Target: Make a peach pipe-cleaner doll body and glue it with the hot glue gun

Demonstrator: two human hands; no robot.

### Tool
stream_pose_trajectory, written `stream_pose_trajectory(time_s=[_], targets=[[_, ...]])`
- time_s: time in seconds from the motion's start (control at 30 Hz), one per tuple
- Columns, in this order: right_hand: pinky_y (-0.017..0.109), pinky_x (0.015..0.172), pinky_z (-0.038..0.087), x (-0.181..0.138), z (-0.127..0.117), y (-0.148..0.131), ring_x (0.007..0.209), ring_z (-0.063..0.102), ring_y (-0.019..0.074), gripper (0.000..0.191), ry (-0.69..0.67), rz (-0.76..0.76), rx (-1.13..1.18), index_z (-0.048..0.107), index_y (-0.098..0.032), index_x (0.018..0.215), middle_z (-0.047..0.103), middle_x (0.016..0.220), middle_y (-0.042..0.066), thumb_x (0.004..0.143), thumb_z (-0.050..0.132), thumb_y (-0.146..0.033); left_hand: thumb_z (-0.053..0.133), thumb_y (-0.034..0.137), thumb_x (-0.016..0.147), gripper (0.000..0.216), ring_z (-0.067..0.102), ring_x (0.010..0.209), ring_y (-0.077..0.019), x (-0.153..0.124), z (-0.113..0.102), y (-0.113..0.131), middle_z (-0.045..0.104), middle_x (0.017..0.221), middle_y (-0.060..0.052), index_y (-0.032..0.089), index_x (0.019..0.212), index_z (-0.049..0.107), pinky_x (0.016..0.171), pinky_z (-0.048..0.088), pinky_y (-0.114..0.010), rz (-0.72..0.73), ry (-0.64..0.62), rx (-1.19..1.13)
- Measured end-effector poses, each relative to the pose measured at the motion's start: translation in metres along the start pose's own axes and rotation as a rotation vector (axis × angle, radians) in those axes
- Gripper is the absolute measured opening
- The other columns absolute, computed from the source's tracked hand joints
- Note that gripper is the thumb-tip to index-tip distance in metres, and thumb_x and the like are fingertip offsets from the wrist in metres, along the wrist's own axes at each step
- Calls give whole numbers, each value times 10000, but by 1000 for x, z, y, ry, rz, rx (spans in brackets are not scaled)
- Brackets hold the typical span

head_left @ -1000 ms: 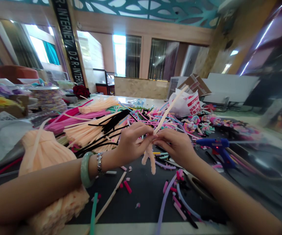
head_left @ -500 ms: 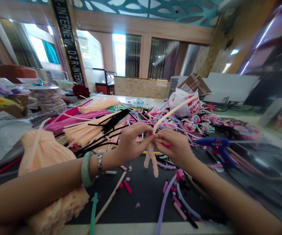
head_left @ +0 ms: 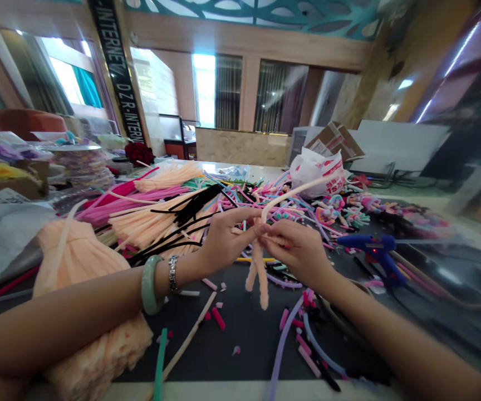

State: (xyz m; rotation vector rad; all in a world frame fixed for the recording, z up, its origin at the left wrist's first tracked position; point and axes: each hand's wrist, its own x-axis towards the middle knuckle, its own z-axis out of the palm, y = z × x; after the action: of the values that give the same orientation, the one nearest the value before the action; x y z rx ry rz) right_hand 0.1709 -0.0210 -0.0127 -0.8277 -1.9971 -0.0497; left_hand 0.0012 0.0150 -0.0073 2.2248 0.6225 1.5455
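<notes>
Both hands meet over the middle of the dark table, pinching one peach pipe cleaner. Its two fuzzy ends hang below my fingers like a pair of legs, while a long stem curves up and away to the right. My left hand grips it with thumb and forefinger; a green bangle and a metal bracelet circle that wrist. Close against it, my right hand is closed on the same piece near the bend. The fingers hide the exact join. Under my left forearm lies a thick peach pipe cleaner bundle.
A blue glue gun lies at the right with its cord. Behind the hands are pink, peach and black pipe cleaner bundles, and finished colourful pieces beside a white plastic bag. Cut scraps and a purple strip lie in front.
The peach stem has tilted lower to the right, and its hanging ends sit slightly lower. Both hands keep hold of it in nearly the same place.
</notes>
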Motion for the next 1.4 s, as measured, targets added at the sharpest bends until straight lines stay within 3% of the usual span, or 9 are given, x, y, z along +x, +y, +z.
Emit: stream_pose_trajectory(time_s=[0.1,0.17,0.27,0.43,0.8,0.97,1.07,1.23,1.4], targets=[[221,561,416,-1,-1,-1,605,557,108,94,-6,49,21,608,-184,743,620,672,0,830,580,-205,663,334,783,371,625,736,-145,-2,-1,-5,657,774,-23,170,1110,605,666,508,-250,-60,-34,-72],[221,545,409,0,-2,-1,591,553,109,96,0,85,39,618,-182,755,617,653,-1,832,577,-220,696,327,752,438,632,760,-158,-3,-1,-7,655,789,-26,175,1143,567,718,519,-279,-58,-74,-98],[228,542,410,0,-4,-2,587,554,116,92,29,135,69,623,-183,753,623,648,2,824,585,-229,726,318,719,413,638,782,-164,-5,0,-6,657,838,-40,171,1070,567,737,525,-288,-62,-127,-108],[235,549,426,0,-3,-1,594,567,122,108,60,231,142,635,-178,747,632,659,10,825,590,-237,675,306,755,222,618,746,-146,-5,0,0,646,837,-42,151,895,600,642,510,-248,-103,-225,-62],[282,614,507,-2,2,10,654,634,159,136,78,371,334,675,-176,825,688,735,32,800,646,-306,625,268,788,133,573,677,-124,-3,-1,2,629,735,-15,136,806,631,603,439,-222,-149,-210,-26],[316,700,520,-4,2,12,750,643,180,233,98,378,337,645,-202,977,678,822,34,787,665,-336,627,280,790,154,558,678,-120,-4,-1,2,618,728,-13,126,802,631,619,427,-222,-163,-210,-60],[320,735,519,-5,2,11,780,632,180,200,110,368,365,625,-211,934,652,829,27,782,673,-331,630,265,790,143,566,720,-124,-4,0,0,615,768,-19,125,817,622,655,443,-224,-194,-207,-161],[271,690,510,-2,0,5,755,603,145,194,79,367,552,601,-230,964,620,812,5,789,668,-282,682,241,760,317,587,752,-121,-5,3,-4,627,849,-17,157,1047,577,666,470,-222,-304,-230,-493],[233,642,495,1,-2,3,720,584,120,220,37,385,695,587,-237,980,593,766,-18,784,675,-286,721,210,727,304,573,702,-91,-6,6,-7,599,796,14,178,995,580,633,462,-194,-431,-279,-790]])
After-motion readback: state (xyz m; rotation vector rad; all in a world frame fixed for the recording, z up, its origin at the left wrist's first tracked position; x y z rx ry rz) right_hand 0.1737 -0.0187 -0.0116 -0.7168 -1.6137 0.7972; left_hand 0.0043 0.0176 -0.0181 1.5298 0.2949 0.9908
